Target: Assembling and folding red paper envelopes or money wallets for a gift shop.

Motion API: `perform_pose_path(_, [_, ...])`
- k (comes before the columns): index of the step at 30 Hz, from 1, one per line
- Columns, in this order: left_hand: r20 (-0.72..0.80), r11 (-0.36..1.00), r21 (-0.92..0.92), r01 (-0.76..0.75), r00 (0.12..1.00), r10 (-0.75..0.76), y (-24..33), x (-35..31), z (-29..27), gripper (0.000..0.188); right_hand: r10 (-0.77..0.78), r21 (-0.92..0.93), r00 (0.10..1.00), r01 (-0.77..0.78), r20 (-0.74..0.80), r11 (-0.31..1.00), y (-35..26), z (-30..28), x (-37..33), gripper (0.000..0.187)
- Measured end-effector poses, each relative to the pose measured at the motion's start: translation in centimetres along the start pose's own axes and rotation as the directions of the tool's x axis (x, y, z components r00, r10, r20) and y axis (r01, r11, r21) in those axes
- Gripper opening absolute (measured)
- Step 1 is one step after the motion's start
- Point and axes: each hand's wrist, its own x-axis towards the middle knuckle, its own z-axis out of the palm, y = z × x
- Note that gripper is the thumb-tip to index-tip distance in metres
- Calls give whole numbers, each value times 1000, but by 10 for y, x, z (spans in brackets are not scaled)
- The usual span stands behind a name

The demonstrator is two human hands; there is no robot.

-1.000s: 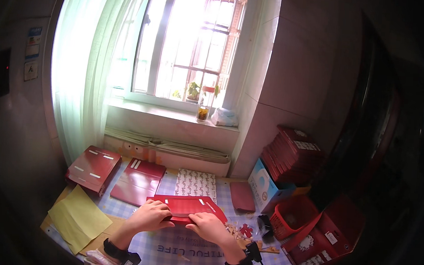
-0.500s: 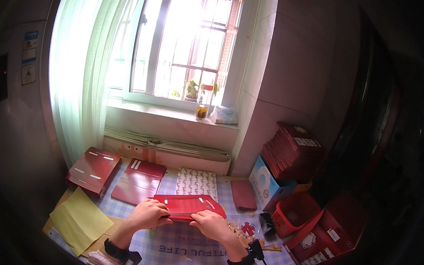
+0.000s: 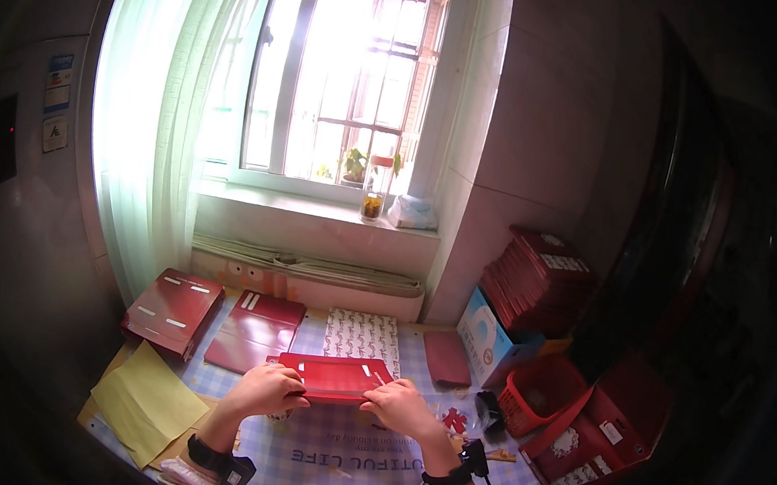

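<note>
Both my hands hold a piece of folded red card (image 3: 334, 375) with small white strips on it, raised over the middle of the table. My left hand (image 3: 264, 390) pinches its near left corner. At the near right corner, my right hand (image 3: 405, 410) has its thumb and fingers closed on the edge. Beyond the card lies a white sheet with a dark repeating pattern (image 3: 361, 331), partly hidden by it. A flat dark red card piece with two white strips (image 3: 254, 328) is to its left.
At the left are a stack of dark red cards (image 3: 171, 305) and yellow paper (image 3: 143, 401). On the right stand a red plastic basket (image 3: 544, 390), an open red box (image 3: 594, 442) and a blue-white carton (image 3: 489, 338) beside stacked red folders (image 3: 537, 278). A checked cloth (image 3: 347, 480) covers the table.
My right hand has slid right along the card's near edge, so my hands are farther apart. The card's right end reaches less far to the right.
</note>
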Motion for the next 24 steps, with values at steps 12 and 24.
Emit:
perform_pose_path(12, [-31, 993, -114, -35, 999, 31, -6, 0, -1, 29, 31, 91, 983, -15, -179, 996, 13, -9, -6, 23])
perform_pose_path(24, [-111, 998, -62, -17, 994, 10, 13, 3, -5, 22, 16, -69, 969, -34, -248, 997, -18, -16, -1, 19])
